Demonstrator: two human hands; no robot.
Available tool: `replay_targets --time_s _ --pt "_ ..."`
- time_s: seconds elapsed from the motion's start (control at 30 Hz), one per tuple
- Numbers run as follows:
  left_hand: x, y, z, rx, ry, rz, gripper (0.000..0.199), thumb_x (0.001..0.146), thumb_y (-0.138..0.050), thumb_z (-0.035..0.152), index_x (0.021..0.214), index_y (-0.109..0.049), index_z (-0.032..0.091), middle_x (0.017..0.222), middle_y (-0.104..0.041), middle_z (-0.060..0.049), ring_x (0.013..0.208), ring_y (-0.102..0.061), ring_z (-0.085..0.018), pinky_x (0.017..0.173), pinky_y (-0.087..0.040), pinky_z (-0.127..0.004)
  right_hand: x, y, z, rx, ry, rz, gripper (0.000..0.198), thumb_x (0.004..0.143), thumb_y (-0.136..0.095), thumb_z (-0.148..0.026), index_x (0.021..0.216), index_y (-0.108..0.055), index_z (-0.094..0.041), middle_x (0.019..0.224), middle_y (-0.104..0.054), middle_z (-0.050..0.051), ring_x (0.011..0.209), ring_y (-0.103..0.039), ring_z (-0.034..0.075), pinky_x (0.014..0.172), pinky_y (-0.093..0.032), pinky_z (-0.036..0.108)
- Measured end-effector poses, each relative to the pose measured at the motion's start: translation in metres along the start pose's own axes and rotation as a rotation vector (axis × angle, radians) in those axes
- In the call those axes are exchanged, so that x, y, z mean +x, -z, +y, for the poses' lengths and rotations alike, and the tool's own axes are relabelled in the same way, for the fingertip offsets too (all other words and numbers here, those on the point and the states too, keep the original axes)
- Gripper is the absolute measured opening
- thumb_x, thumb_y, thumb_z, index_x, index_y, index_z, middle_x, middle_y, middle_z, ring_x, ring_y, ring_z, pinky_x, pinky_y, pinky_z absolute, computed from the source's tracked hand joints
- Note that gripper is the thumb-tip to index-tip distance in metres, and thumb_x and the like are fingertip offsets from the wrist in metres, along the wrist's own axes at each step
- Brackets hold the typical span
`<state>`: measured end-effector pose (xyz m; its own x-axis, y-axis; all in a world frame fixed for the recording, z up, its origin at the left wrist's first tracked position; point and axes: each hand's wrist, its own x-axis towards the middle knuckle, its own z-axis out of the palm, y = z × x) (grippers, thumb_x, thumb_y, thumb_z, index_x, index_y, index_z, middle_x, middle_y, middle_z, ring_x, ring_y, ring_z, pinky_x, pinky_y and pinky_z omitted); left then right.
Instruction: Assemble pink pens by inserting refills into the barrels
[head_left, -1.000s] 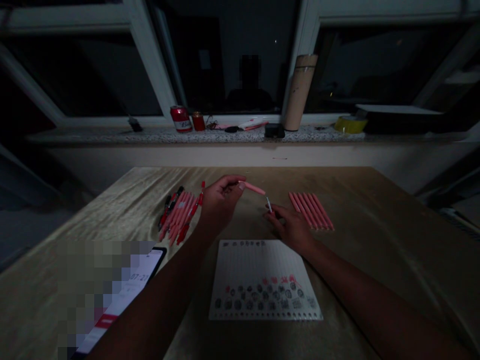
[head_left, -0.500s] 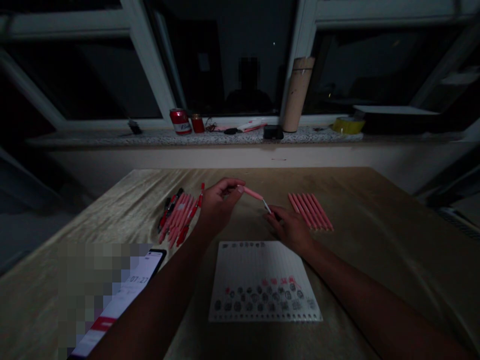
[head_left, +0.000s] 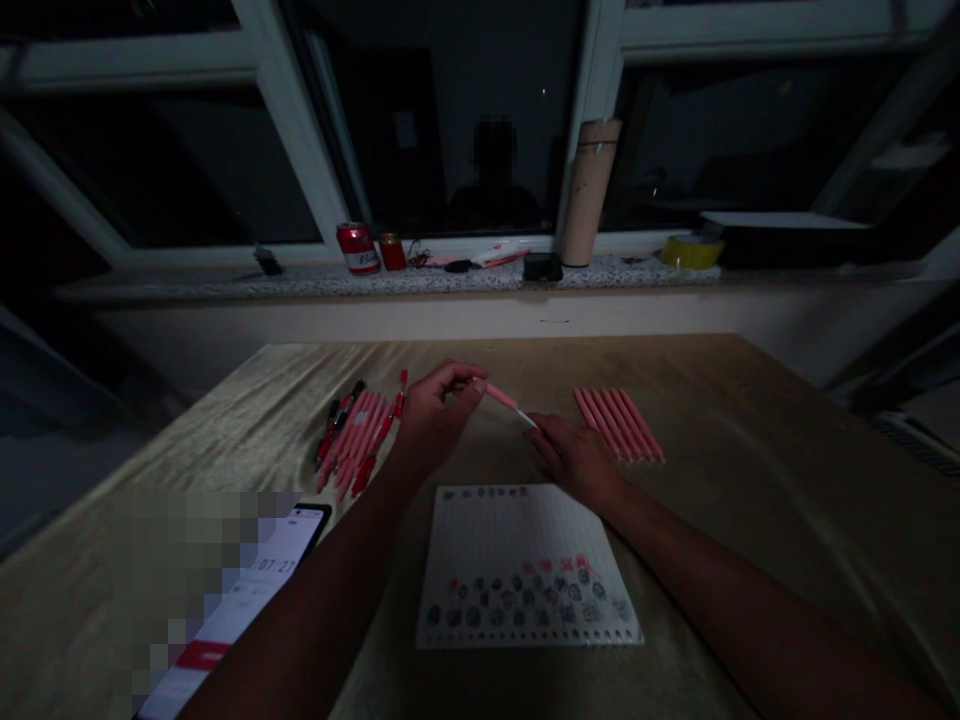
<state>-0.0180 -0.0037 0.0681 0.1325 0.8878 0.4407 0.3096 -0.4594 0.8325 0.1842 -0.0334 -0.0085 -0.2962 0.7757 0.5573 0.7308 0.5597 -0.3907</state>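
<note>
Tube is being pinched mid-frame by the left hand, white stick by the right hand, fingers closed; earlier angle gone, the two are seemingly being joined.

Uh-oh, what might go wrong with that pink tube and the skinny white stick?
The white stick is thin, so it might slip from the right hand or bend where it meets the pink tube in the left hand.

If dropped, it might land on the lined paper nearby.

The right hand is close to the neat row of pink pens, so a bump could push them crooked.
</note>
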Motion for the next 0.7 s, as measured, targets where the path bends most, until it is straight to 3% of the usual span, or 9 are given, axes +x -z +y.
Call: replay_targets --time_s 0.33,0.47,0.7 --pt "-0.004 -0.012 -0.007 0.057 -0.005 -0.075 0.022 0.077 -0.057 0.032 0.089 -0.066 0.016 0.082 -0.066 -0.003 0.075 -0.059 -0.014 0.068 -0.046 -0.025 0.002 0.001 -0.002 -0.002 -0.013 0.010 0.030 0.092 -0.041 -0.029 0.115 -0.059 -0.021 0.100 -0.069 0.009 0.084 -0.066 0.021 0.074 -0.052 0.033" --pt "-0.006 -0.018 -0.010 0.051 0.005 -0.116 0.021 0.077 -0.057 0.032 0.088 -0.066 0.016 0.078 -0.066 -0.002 0.071 -0.059 -0.013 0.069 -0.046 -0.025 0.002 -0.001 -0.003 0.033 -0.029 0.049 0.034 0.091 -0.042 -0.031 0.123 -0.052 -0.022 0.108 -0.066 0.009 0.093 -0.064 0.022 0.077 -0.051 0.035" --pt "-0.005 -0.019 -0.019 -0.040 0.054 -0.149 0.024 0.077 -0.058 0.034 0.089 -0.066 0.015 0.073 -0.064 -0.002 0.068 -0.057 -0.012 0.064 -0.045 -0.024 0.001 0.000 -0.006 0.063 -0.144 0.014 0.037 0.091 -0.042 -0.037 0.124 -0.046 -0.019 0.091 -0.069 0.009 0.071 -0.066 0.020 0.060 -0.048 0.029"
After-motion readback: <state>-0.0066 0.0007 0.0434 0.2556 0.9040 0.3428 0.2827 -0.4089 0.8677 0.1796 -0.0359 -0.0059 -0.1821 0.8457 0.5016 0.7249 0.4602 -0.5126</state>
